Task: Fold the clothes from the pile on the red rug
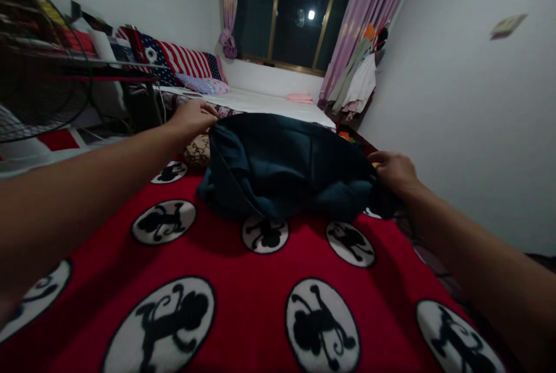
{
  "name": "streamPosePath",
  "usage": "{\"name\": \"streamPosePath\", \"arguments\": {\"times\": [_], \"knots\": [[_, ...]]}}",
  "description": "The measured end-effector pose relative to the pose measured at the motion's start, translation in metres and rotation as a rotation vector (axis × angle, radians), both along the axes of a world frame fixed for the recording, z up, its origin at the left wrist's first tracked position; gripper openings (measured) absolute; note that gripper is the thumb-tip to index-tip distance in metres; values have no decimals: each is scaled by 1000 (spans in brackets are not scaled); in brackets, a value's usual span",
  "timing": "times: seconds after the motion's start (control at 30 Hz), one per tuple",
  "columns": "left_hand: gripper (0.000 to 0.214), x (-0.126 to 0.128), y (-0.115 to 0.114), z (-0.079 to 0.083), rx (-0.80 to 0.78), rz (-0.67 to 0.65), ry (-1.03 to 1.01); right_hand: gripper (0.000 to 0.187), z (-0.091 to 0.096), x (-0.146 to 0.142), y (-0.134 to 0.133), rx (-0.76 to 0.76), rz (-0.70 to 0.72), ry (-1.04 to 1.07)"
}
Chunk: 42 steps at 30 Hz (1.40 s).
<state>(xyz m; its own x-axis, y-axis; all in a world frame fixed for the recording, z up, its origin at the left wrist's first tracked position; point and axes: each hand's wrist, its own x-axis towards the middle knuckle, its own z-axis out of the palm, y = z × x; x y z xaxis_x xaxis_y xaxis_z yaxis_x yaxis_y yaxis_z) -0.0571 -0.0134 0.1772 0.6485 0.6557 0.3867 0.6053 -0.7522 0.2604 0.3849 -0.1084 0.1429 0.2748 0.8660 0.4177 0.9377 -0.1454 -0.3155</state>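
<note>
A dark teal garment (pixel 286 158) is stretched between my two hands above a red blanket (pixel 243 303) printed with black figures in white ovals. Its lower folds rest on the blanket, and I cannot tell what kind of garment it is. At the cloth's upper left corner, my left hand (pixel 195 118) pinches the edge. My right hand (pixel 395 171) grips the opposite side, lower down, with the fingers closed on the fabric. Behind the garment's left side, a brown patterned item (pixel 198 151) is partly covered.
To the left stand a wire-caged fan (pixel 43 89) and a desk (pixel 117 66) with a red flask (pixel 135 41). A sofa bed (pixel 260 101) with cushions lies beneath the window. Clothes (pixel 360 83) hang by the right wall.
</note>
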Motion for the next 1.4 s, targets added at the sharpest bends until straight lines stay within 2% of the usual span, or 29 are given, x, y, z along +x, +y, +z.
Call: {"name": "streamPosePath", "arguments": {"times": [0.07, 0.13, 0.23, 0.3, 0.37, 0.43, 0.53, 0.63, 0.7, 0.8, 0.87, 0.93, 1.0, 1.07, 1.13, 1.2, 1.27, 1.33, 1.4], "knots": [[25, 10, 8, -7, 28, 14, -30, 30, -10, -11, 5, 262, 38, -88], [25, 22, 5, -30, 87, 50, -91, 32, -27, -25, 0, 314, 189, -176], [29, 42, -16, -77, 194, 52, -171, 35, -55, -42, -15, 195, 388, -344], [32, 53, -35, -105, 208, -96, -63, 45, -69, -44, -21, 93, 432, -405], [41, 59, -53, -122, 228, -253, 72, 54, -78, -40, -22, 49, 416, -415], [50, 60, -64, -130, 270, -335, 166, 62, -84, -30, -20, 47, 378, -412], [38, 57, -66, -133, 305, -342, 230, 74, -91, -13, -17, 4, 332, -451], [32, 53, -57, -128, 239, -255, 180, 60, -95, 3, -17, -92, 301, -439], [27, 48, -49, -115, 122, -145, 50, 45, -93, 12, -19, -111, 291, -349], [30, 34, -38, -84, -69, 65, -274, 29, -82, 17, -28, 60, 275, -185], [35, 19, -27, -64, -118, 211, -479, 23, -74, 12, -39, 201, 311, -133], [46, -2, -13, -53, -131, 338, -604, 23, -69, 1, -53, 215, 412, -142], [57, -23, 3, -53, -161, 432, -624, 22, -68, -14, -66, 127, 505, -184], [62, -38, 17, -61, -177, 494, -554, 20, -70, -31, -75, 58, 547, -199], [59, -41, 22, -69, -87, 535, -469, 21, -71, -45, -77, 67, 546, -152], [57, -29, 16, -74, 96, 516, -402, 23, -70, -53, -68, 125, 531, -77], [54, 0, 0, -76, 264, 414, -323, 23, -68, -55, -49, 180, 489, -31], [45, 37, -23, -80, 324, 248, -188, 21, -67, -51, -24, 177, 419, -51], [35, 74, -44, -91, 310, 33, -27, 21, -69, -43, 2, 93, 319, -135]]}}
